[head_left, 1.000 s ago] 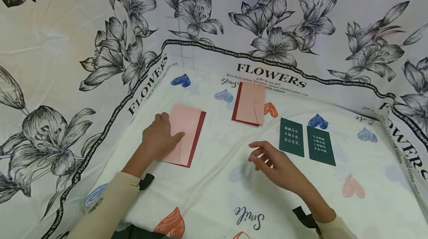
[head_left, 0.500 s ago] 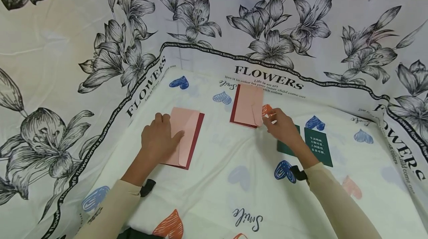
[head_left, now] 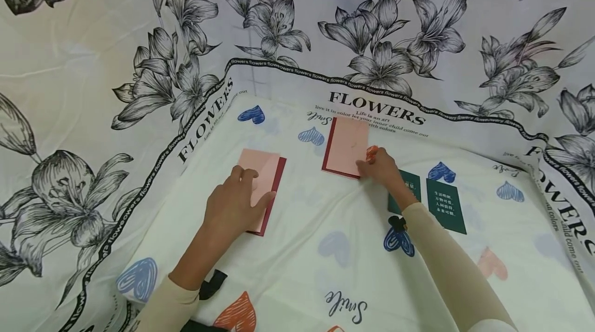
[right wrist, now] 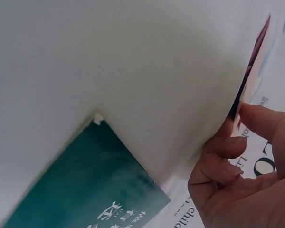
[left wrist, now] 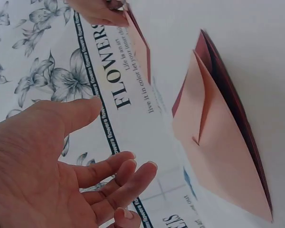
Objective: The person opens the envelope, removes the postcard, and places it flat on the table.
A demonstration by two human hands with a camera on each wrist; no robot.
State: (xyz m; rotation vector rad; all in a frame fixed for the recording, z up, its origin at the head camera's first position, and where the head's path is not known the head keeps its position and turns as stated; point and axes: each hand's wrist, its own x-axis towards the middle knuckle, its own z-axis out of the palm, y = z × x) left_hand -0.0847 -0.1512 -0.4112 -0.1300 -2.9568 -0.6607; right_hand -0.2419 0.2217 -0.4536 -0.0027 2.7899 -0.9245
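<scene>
A pink envelope (head_left: 266,162) lies on the left over a dark red one, whose edge (head_left: 278,174) shows along its right side. My left hand (head_left: 234,200) hovers over it, fingers loosely bent and holding nothing; the left wrist view shows the palm (left wrist: 42,156) apart from the envelope (left wrist: 213,142). Farther back to the right is another pink envelope (head_left: 348,143), also with dark red showing at its left and lower edges. My right hand (head_left: 378,167) pinches its lower right edge between thumb and finger. In the right wrist view this envelope (right wrist: 249,78) appears edge-on at the fingertips.
Two dark green cards with white writing lie on the right: one card (head_left: 412,181) partly behind my right hand and wrist, the other card (head_left: 445,205) beside it. A white cloth (head_left: 297,249) printed with hearts covers the surface, with a flower-printed cloth (head_left: 381,27) behind.
My right hand has moved forward from the open cloth to the right envelope and grips its edge. My left hand has shifted slightly right and come off the left envelope.
</scene>
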